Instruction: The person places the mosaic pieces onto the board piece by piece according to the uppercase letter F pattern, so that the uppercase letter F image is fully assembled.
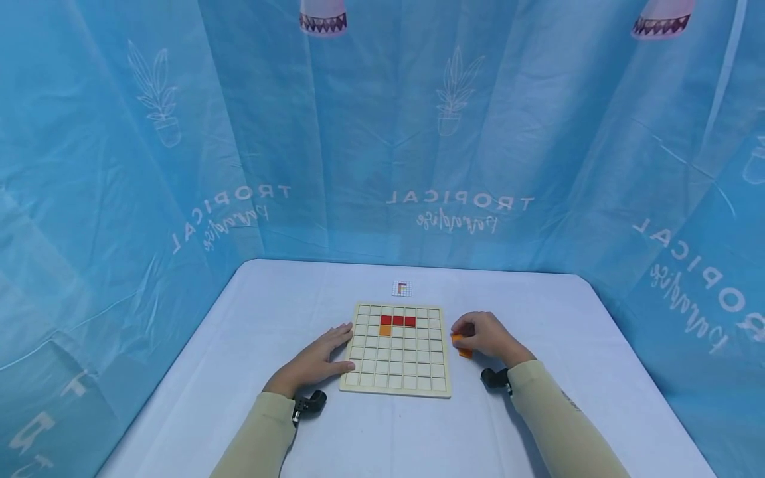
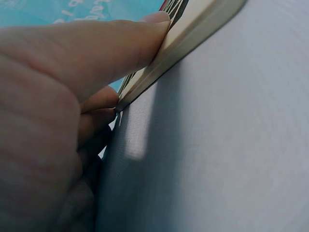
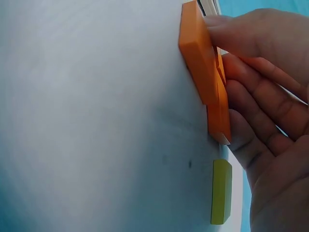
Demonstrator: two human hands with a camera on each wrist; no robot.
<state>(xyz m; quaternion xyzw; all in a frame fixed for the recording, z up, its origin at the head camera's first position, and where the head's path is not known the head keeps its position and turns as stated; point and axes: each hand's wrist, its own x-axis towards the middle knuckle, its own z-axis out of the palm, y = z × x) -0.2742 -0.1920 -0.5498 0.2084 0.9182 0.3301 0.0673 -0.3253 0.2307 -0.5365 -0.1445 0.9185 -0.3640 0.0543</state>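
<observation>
Tiles [image 3: 205, 72] — orange, under right hand [image 1: 487, 335] fingertips

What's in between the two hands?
The wooden grid board lies between them in the head view. The left hand rests against its left edge; the right hand, at its right, touches orange tiles.

The grid board [image 1: 396, 350] lies at the middle of the table [image 1: 251, 312]. A small card [image 1: 402, 289] lies at its twelve o'clock, just apart from it. Three tiles [image 1: 397, 320] sit side by side in the board's second row from the far edge, and a single tile [image 1: 385, 330] sits at the six o'clock of the leftmost one. The left hand [image 1: 319, 358] rests at the board's nine o'clock, touching its edge. At three o'clock the right hand [image 1: 487, 335] covers loose tiles [image 3: 205, 67] on the table; another tile [image 3: 221, 191] lies just beside them.
</observation>
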